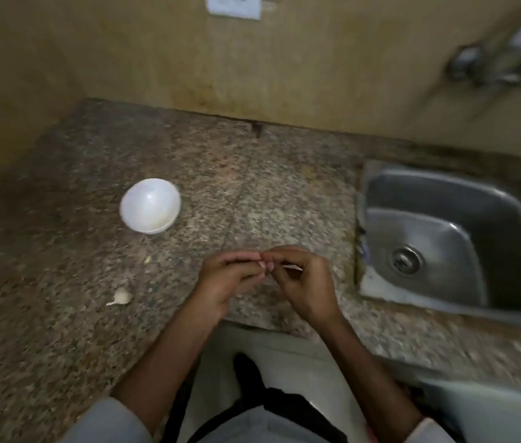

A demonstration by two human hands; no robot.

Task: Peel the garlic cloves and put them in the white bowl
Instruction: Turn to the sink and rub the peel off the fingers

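The clove point(263, 265) is a small pale thing, mostly hidden and blurred, pinched where the fingertips of both hands meet above the counter's point(268, 193) front edge. The left grip point(230, 279) has its fingers curled in and clasps the clove from the left. The right grip point(303, 282) is also curled, its fingertips closed on the clove from the right. A thin pale sliver of peel point(294, 267) pokes out past the right fingers. Whether it hangs from the clove cannot be told.

A chunk of unpeeled garlic point(121, 297) lies on the counter near the left grip, to its left. A tiny pale scrap point(147, 259) lies between that chunk and the bowl point(150, 206), which stands upright farther back and left, well apart from the hands. A steel sink point(450, 244) is set into the counter on the right, with a tap point(489, 65) on the wall above it.
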